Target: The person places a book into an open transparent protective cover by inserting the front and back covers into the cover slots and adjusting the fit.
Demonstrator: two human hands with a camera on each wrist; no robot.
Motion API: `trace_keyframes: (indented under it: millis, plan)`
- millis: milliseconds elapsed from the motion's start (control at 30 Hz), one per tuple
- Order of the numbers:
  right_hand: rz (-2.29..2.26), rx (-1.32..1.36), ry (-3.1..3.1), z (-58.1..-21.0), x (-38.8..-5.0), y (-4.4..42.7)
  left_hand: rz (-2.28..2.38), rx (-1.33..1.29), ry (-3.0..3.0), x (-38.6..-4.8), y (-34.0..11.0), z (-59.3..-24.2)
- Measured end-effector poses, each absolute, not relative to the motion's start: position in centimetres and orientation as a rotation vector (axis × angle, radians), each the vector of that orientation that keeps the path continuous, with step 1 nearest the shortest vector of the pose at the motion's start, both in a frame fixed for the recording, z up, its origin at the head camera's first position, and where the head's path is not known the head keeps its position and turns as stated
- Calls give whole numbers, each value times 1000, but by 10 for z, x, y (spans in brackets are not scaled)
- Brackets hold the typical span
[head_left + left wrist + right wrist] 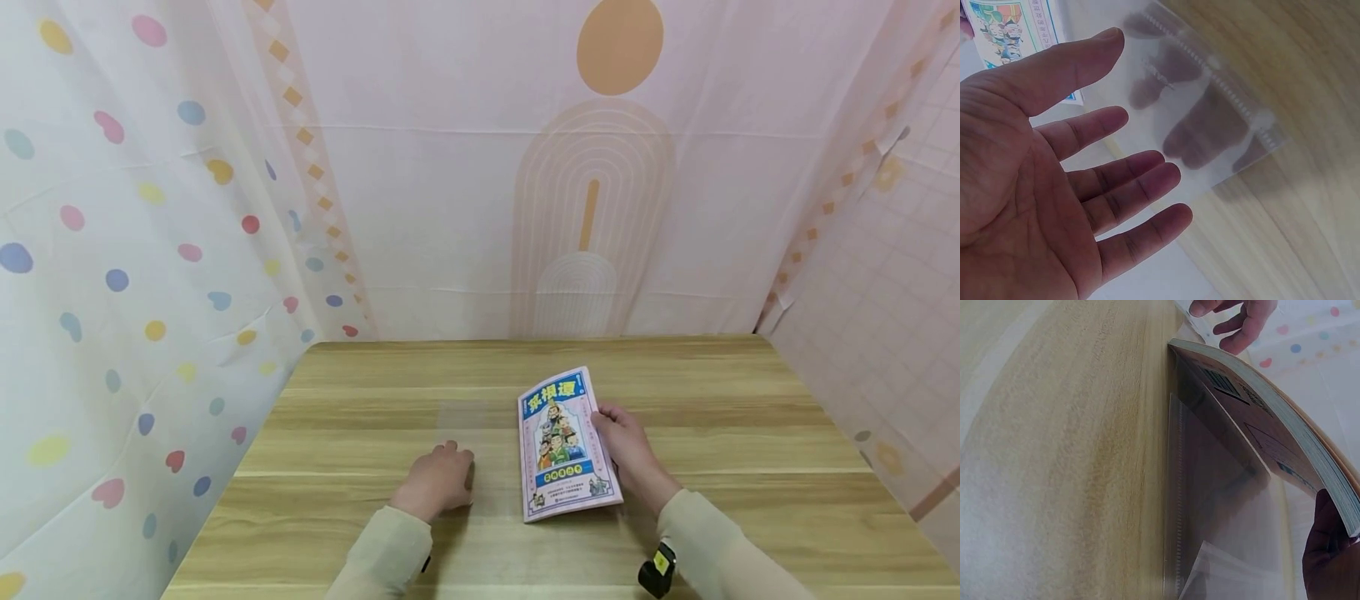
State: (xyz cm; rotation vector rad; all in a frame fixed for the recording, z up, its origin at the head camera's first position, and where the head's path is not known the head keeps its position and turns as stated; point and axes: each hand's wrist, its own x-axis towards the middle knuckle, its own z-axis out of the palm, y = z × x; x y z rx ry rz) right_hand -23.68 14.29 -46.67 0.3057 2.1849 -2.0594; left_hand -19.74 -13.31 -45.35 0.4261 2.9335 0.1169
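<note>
A thin paperback book (558,492) with a cartoon cover and Chinese lettering is tilted up off the wooden table. My right hand (630,446) grips its right edge; in the right wrist view the thumb or a finger (1322,550) shows at the page edges. Below and left of the book lies a clear plastic sheet (491,479), with a dotted seam (1210,72) along its edge in the left wrist view. Over the sheet, my left hand (442,479) has loosely bent, spread fingers and holds nothing. Whether its fingertips touch the plastic I cannot tell.
The wood-grain table (360,400) runs back to a patterned cloth (435,208). More cloth hangs at both sides, dotted on the left (150,333). A small black device with a yellow label (660,567) is at the right wrist.
</note>
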Motion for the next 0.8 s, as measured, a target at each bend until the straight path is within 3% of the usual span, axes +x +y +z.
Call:
trace_keyframes:
  millis: [800]
  plan:
    - [-2026,296,2202,-476,-240,145,106,421,2929,-196,-134,-457]
